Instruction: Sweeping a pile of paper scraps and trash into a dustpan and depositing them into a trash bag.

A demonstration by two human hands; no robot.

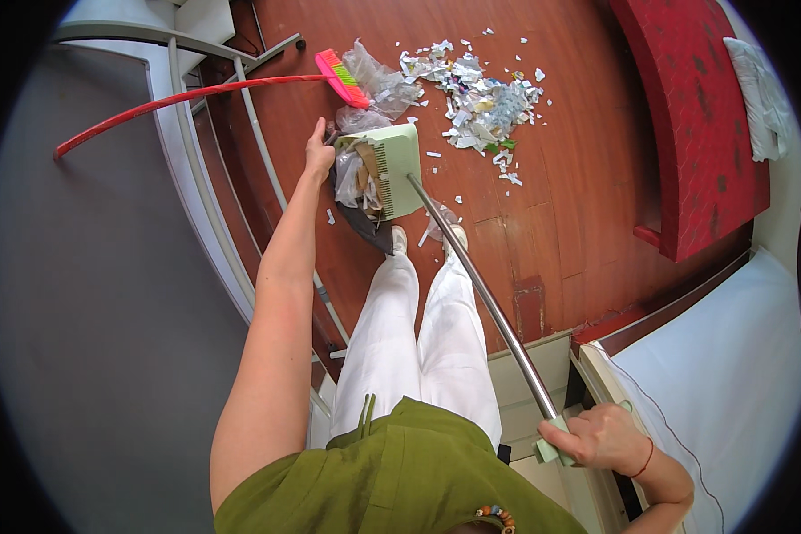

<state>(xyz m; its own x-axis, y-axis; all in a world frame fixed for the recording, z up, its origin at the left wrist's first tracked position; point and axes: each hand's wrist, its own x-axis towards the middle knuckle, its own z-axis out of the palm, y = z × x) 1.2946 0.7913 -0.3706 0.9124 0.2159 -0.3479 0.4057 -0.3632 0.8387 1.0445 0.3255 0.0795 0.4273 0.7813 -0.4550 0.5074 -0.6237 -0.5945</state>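
Note:
My right hand [603, 436] is wrapped around the green grip of a long-handled dustpan, whose metal pole [498, 311] slants down to the far left. Its pale green pan [402, 169], with a toothed edge, is tilted at the mouth of a black trash bag [365, 227] by my feet. Crumpled clear plastic and brown scraps [365, 173] show at the bag's mouth beside the teeth. My left hand [320, 153] pinches the bag's rim at the pan's left side; its fingertips are partly hidden.
A broom [343, 80] with pink and green bristles lies beyond the bag, its red handle reaching left. Torn paper [481, 98] is heaped on the wooden floor. A grey board on a metal frame [107, 267] stands left; a red bench-like piece [694, 107] stands right.

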